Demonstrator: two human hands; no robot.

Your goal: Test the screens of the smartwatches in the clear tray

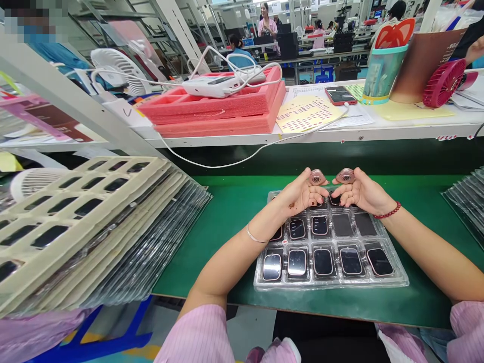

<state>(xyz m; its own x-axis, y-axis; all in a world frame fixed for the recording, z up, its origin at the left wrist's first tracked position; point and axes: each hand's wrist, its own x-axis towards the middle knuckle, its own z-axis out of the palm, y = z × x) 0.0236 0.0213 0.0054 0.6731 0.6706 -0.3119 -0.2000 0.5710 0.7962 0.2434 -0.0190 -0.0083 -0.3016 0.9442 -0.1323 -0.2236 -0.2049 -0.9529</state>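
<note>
Over the far part of a clear plastic tray (401, 281), my left hand (300, 194) grips a pink smartwatch body (316, 177) between thumb and fingers. A second pink smartwatch body (345, 176) is pinched the same way in my right hand (365, 191). Both bodies are raised side by side, round sensor backs towards me. The front row of the tray holds several watches with dark screens, such as a dark-screened watch (323, 261). In the row behind, two right-hand pockets (343, 225) show no watch. My hands hide part of the far row.
Stacked trays (113, 237) lean at the left, cream ones with watches on top. More clear trays (469, 201) stand at the right edge. On the shelf are pink foam (215, 118), a phone (341, 95), a cup (383, 73) and a red fan (443, 83); a white cable (242, 162) hangs down.
</note>
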